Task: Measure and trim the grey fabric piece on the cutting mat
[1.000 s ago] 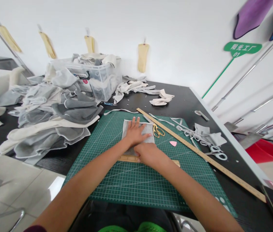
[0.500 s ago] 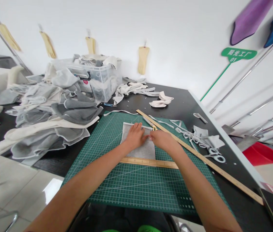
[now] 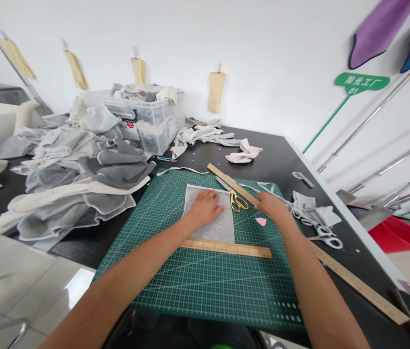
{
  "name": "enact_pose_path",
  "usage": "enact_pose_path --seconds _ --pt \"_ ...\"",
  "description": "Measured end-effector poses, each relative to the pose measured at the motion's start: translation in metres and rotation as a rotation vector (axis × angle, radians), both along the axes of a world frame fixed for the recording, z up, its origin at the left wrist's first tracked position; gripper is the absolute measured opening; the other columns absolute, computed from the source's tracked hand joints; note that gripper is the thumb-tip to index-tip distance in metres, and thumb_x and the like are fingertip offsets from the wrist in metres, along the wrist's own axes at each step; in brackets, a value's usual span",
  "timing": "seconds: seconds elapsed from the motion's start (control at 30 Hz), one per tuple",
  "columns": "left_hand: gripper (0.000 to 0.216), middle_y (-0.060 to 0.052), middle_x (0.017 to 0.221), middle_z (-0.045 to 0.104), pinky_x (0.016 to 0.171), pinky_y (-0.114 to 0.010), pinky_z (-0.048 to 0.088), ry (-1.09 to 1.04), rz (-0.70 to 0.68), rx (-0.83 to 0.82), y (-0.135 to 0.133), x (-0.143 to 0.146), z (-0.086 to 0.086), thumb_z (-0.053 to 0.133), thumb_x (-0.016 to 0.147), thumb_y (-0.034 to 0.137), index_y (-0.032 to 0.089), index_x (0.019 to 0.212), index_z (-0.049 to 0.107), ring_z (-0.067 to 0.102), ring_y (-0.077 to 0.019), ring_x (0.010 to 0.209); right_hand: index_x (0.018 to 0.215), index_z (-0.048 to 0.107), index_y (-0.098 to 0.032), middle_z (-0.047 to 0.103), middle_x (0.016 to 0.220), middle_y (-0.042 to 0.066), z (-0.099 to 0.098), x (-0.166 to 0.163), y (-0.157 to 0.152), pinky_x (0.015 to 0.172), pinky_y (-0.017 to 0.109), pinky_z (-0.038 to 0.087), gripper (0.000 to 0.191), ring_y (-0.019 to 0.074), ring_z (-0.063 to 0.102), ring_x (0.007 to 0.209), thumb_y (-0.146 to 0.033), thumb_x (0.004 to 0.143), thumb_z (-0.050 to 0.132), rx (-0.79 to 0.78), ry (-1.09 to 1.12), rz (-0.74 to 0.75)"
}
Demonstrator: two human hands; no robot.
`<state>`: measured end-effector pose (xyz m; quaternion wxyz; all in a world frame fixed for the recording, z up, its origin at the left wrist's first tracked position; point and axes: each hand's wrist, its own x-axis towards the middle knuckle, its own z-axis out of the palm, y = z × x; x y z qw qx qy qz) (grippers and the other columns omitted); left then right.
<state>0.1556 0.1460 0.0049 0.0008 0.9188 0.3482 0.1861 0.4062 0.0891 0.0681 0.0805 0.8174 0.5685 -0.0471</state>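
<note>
A piece of grey fabric (image 3: pixel 210 230) lies flat on the green cutting mat (image 3: pixel 190 286). My left hand (image 3: pixel 205 206) rests flat on it with fingers stretched out. My right hand (image 3: pixel 269 206) is closed around the edge of a long wooden ruler (image 3: pixel 357 278), which lies slantwise across the mat and table. Gold-handled scissors (image 3: pixel 239 202) lie between the fabric and that ruler, their blades partly beside it. A small pink piece of tailor's chalk (image 3: pixel 260 221) sits just left of my right wrist. Along the fabric's lower edge runs a shorter wooden ruler (image 3: pixel 234 248).
White-handled scissors (image 3: pixel 326 236) and fabric scraps (image 3: pixel 303 199) lie on the right. To the left are a heap of grey and white fabric pieces (image 3: pixel 114 169) and a filled clear plastic box (image 3: pixel 154 126). More pale scraps (image 3: pixel 243 151) lie at the back.
My right hand has moved right, from the fabric's upper edge to the long ruler. The pink chalk and the gold scissor handles now show. My left hand has flattened on the fabric.
</note>
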Motion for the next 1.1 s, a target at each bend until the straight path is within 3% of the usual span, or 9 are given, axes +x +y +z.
enact_pose_path --seconds 0.1,0.23,0.37,0.5,0.6,0.77,0.87,1.0,1.1 --pt "0.049 -0.014 0.143 0.054 0.110 -0.048 0.037 0.006 0.000 -0.014 0.001 0.000 -0.002 0.047 0.102 0.052 0.017 0.135 0.058 0.045 -0.0309 0.135 0.105 0.073 -0.017 0.075 0.108 0.016 0.001 -0.003 0.002 0.078 0.033 0.046 0.024 0.0286 0.070 0.101 -0.016 0.092 0.053 0.049 0.002 0.019" --pt "0.050 -0.015 0.146 0.053 0.109 -0.049 0.037 0.024 -0.018 -0.001 0.001 -0.001 -0.001 0.046 0.102 0.053 0.018 0.136 0.057 0.044 -0.0317 0.137 0.119 0.066 -0.015 0.073 0.103 0.018 0.004 -0.022 0.002 0.074 0.034 0.045 0.032 0.0303 0.070 0.095 -0.016 0.098 0.042 0.147 -0.025 0.044" --pt "0.039 -0.013 0.119 0.067 0.100 -0.045 0.043 0.050 -0.081 0.058 0.000 0.001 0.004 0.046 0.103 0.047 0.017 0.112 0.069 0.057 -0.0293 0.119 0.130 0.060 -0.017 0.068 0.114 0.019 0.006 -0.056 0.001 0.081 0.036 0.042 0.037 0.0317 0.065 0.104 -0.018 0.101 0.036 0.246 -0.039 0.149" --pt "0.038 -0.011 0.097 0.068 0.091 -0.042 0.044 0.075 -0.127 0.072 -0.003 0.001 0.009 0.046 0.103 0.044 0.017 0.095 0.071 0.062 -0.0272 0.103 0.129 0.062 -0.021 0.068 0.112 0.015 0.004 -0.081 0.001 0.085 0.034 0.040 0.037 0.0275 0.063 0.103 -0.016 0.101 0.038 0.243 0.021 0.305" --pt "0.039 -0.012 0.100 0.067 0.088 -0.045 0.042 0.070 -0.175 0.155 -0.009 0.001 0.013 0.040 0.105 0.043 0.018 0.100 0.069 0.059 -0.0286 0.104 0.122 0.066 -0.020 0.069 0.110 0.012 0.004 -0.085 0.000 0.088 0.032 0.040 0.034 0.0246 0.062 0.103 -0.014 0.099 0.042 0.214 0.083 0.406" --pt "0.024 -0.012 0.112 0.064 0.083 -0.046 0.039 0.060 -0.196 0.283 -0.019 0.002 0.021 0.042 0.100 0.027 0.018 0.107 0.063 0.054 -0.0290 0.102 0.110 0.071 -0.017 0.072 0.107 0.011 0.002 -0.082 0.001 0.088 0.028 0.042 0.025 0.0226 0.064 0.102 -0.017 0.093 0.052 0.137 0.179 0.490" --pt "0.024 -0.014 0.116 0.062 0.086 -0.047 0.039 0.042 -0.115 0.218 -0.019 0.004 0.022 0.049 0.095 0.027 0.017 0.114 0.061 0.053 -0.0309 0.106 0.111 0.072 -0.015 0.074 0.111 0.013 -0.003 -0.082 0.004 0.087 0.028 0.043 0.028 0.0235 0.066 0.103 -0.015 0.091 0.053 0.090 0.214 0.502" --pt "0.056 -0.013 0.114 0.066 0.086 -0.046 0.041 0.042 -0.054 0.102 -0.015 0.004 0.017 0.054 0.093 0.033 0.015 0.145 0.044 0.056 -0.0314 0.106 0.116 0.072 -0.016 0.074 0.119 0.012 -0.007 -0.082 0.005 0.091 0.028 0.043 0.035 0.0233 0.064 0.110 -0.011 0.088 0.053 0.051 0.254 0.543" --pt "0.057 -0.011 0.106 0.069 0.086 -0.045 0.043 0.042 -0.045 0.046 -0.013 0.003 0.013 0.055 0.093 0.035 0.015 0.145 0.044 0.059 -0.0304 0.102 0.116 0.072 -0.015 0.073 0.121 0.013 -0.009 -0.080 0.007 0.092 0.028 0.043 0.035 0.0227 0.064 0.111 -0.011 0.088 0.051 0.045 0.271 0.566"
